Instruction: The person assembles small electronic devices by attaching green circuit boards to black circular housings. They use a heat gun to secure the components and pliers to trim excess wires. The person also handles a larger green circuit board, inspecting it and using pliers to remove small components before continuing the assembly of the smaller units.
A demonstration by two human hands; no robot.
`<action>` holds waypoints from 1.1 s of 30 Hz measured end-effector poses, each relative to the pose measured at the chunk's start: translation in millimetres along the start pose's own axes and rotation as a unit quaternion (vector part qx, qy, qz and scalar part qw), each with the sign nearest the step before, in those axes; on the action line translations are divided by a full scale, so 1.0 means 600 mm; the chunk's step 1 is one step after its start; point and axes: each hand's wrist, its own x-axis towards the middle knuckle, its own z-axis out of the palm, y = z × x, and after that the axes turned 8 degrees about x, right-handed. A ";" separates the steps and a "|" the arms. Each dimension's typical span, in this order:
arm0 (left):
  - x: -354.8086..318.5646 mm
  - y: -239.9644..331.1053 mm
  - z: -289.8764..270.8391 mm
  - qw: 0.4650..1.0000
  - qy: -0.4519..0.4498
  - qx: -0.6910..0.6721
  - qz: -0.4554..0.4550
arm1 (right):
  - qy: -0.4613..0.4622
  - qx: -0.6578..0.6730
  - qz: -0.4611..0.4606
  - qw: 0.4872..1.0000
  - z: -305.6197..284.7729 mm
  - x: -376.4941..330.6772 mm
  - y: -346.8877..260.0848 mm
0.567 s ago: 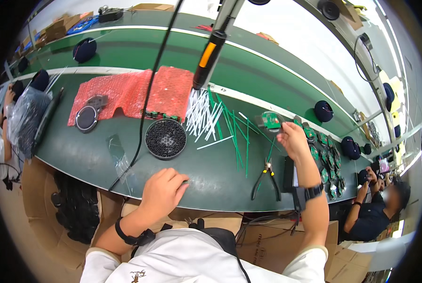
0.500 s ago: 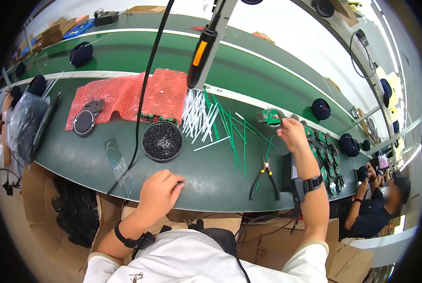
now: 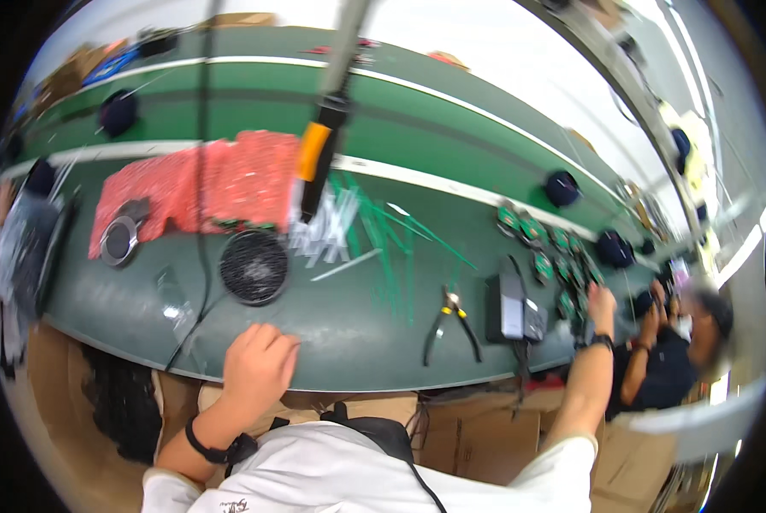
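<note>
My left hand [image 3: 260, 363] is over the front edge of the table with its fingers curled closed. Whatever its fingertips may pinch is hidden. Far to the right, my right hand [image 3: 603, 308] reaches to the end of a group of round black units with green circuit boards [image 3: 541, 267]. Its fingers are smeared by motion, so any hold on a unit does not show. A round dish of small black pieces [image 3: 254, 267] stands beyond my left hand. Pliers with black handles [image 3: 451, 325] lie between my two hands, jaws pointing away.
Red bubble wrap [image 3: 254, 179] lies at the back left, near a round grey-faced part [image 3: 119, 241]. White strips [image 3: 327, 227] and green strips [image 3: 391, 248] are scattered mid-table. A dark box-shaped device [image 3: 511, 308] stands before the units. An orange-banded tool [image 3: 319, 154] hangs overhead. A co-worker [image 3: 665, 359] sits at right.
My right hand has moved right and nearer, from a round green-board unit held over the table to the group of units. My left hand stays near the table edge. The view has shifted.
</note>
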 end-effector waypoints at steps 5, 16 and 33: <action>-0.011 -0.014 -0.005 1.000 0.002 0.006 0.001 | -0.133 -0.111 -0.039 0.984 0.035 -0.017 0.116; -0.026 -0.018 0.007 0.999 0.049 -0.018 0.010 | -0.063 0.446 0.337 0.827 -0.089 -0.028 -0.056; 0.293 -0.552 -0.303 0.950 0.070 0.215 -0.214 | -0.124 0.594 0.124 0.785 -0.335 -0.188 -0.983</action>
